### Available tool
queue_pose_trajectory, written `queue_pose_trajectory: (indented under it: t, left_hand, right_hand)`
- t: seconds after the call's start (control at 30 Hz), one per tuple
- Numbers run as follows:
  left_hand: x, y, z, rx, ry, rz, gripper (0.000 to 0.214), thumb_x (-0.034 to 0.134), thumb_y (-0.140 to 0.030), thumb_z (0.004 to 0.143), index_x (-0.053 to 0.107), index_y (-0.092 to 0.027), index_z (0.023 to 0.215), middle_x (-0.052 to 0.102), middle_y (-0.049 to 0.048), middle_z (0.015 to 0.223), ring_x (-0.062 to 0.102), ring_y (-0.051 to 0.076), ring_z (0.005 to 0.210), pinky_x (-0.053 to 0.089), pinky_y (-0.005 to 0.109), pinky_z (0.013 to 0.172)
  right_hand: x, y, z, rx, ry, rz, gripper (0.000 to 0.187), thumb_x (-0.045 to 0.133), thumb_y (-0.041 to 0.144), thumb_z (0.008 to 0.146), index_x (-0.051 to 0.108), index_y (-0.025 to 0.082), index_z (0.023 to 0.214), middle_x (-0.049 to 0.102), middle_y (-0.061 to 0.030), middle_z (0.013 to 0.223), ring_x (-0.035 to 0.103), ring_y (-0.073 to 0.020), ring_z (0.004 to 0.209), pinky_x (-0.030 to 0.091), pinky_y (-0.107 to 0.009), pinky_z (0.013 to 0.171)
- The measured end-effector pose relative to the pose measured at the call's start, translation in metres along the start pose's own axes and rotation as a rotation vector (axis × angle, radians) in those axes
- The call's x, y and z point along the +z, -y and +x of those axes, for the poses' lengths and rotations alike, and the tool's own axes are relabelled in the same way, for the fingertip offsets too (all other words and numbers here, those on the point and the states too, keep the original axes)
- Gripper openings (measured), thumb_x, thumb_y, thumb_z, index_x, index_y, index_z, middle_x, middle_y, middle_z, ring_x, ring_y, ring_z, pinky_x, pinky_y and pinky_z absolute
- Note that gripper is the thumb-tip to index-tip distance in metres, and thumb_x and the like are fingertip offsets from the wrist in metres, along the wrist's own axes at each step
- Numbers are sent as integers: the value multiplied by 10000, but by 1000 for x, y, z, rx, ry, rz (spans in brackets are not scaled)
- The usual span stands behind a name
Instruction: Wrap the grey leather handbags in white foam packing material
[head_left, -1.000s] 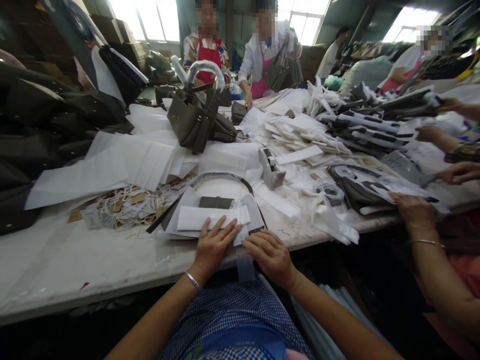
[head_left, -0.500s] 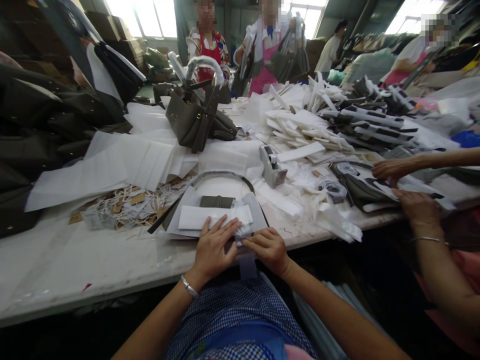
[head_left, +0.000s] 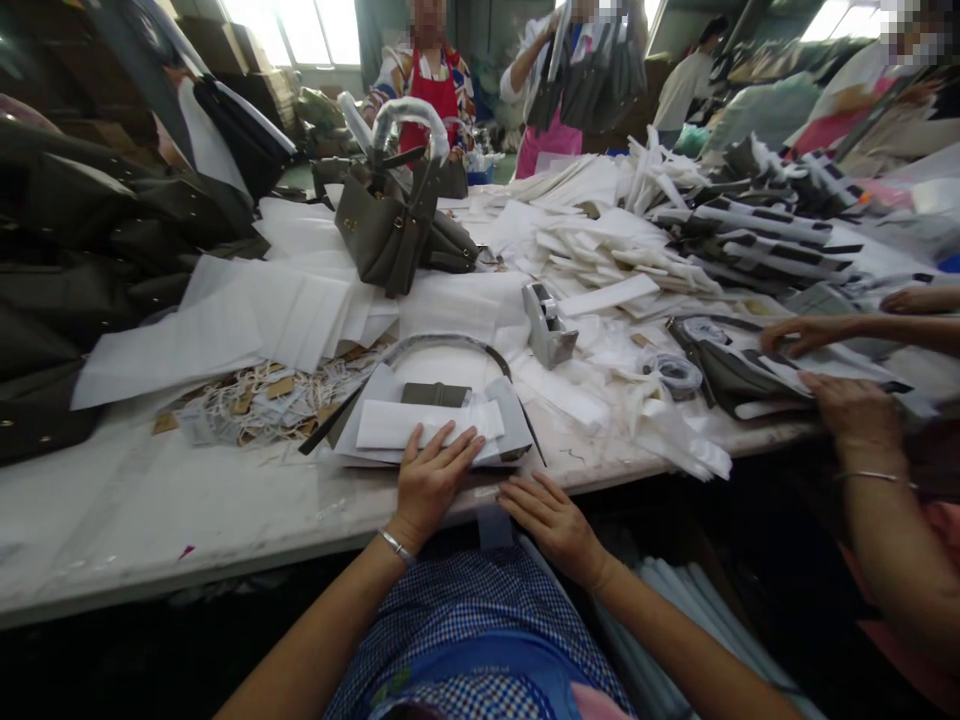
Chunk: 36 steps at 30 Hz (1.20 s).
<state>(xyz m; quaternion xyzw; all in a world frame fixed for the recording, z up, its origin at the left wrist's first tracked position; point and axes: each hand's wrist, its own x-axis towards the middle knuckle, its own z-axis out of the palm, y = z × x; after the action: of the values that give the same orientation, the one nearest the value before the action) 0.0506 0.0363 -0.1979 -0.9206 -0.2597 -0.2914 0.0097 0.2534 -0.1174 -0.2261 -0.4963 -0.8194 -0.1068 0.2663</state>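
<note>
Flat on the table before me lies a handbag with pale sheeting over it and its handle arched away from me. A folded white foam strip crosses it, just in front of a small dark olive piece. My left hand rests on the strip with fingers stretched out. At the table edge, right of the bag's near side, my right hand has its fingers extended and holds nothing. A strip of clear tape hangs by the edge near its fingertips.
A tape dispenser stands beyond the bag. String tags and white sheets lie left. An upright olive handbag stands farther back. At right, a co-worker's hands are on another bag.
My right hand has let go at the strip's right end, drawn back toward the table edge and opened its fingers. The left hand stays on the foam strip. My view has shifted slightly.
</note>
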Motion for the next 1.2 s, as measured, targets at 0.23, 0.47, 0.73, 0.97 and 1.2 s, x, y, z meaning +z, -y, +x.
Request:
queue_pose_trajectory:
  t: [0.23, 0.47, 0.73, 0.97, 1.2]
  left_hand:
    - [-2, -2, 1, -8, 21, 13, 417, 518, -262, 995, 512, -380, 1395, 608, -12, 1354, 492, 233, 1345, 210, 539, 1202]
    - [-1, -4, 0, -8, 21, 32, 422, 514, -254, 996, 506, -370, 1402, 605, -7, 1355, 488, 241, 1348, 225, 545, 1193]
    - [2, -5, -2, -10, 21, 24, 456, 528, -249, 990, 473, -380, 1423, 597, -16, 1365, 478, 235, 1357, 217, 545, 1198]
    - [3, -5, -2, -10, 45, 20, 444, 506, -256, 1000, 471, -373, 1426, 569, -29, 1397, 458, 237, 1372, 191, 549, 1209]
    - [2, -5, -1, 21, 12, 37, 432, 506, -177, 986, 531, -334, 1388, 572, 24, 1414, 507, 238, 1326, 206, 543, 1209]
  right_hand:
    - [28, 13, 4, 8, -138, 58, 338, 492, 78, 987, 637, 193, 1269, 718, -86, 1161, 641, -213, 1128, 443, -481, 1091]
    - [14, 33, 26, 158, -262, 299, 221, 513, 145, 1005, 707, 209, 1089, 753, -54, 910, 681, -177, 836, 545, -316, 763]
    - [0, 58, 31, 262, -218, 365, 314, 418, 119, 996, 714, 205, 1059, 750, -61, 914, 663, -189, 803, 524, -332, 727]
    - [-19, 60, 51, 233, -157, 362, 321, 401, 120, 1002, 712, 201, 994, 740, -54, 857, 601, -189, 708, 476, -333, 653]
    - [-49, 18, 91, 182, -104, 298, 299, 473, 77, 949, 729, 217, 1014, 754, -17, 874, 647, -169, 734, 514, -298, 709]
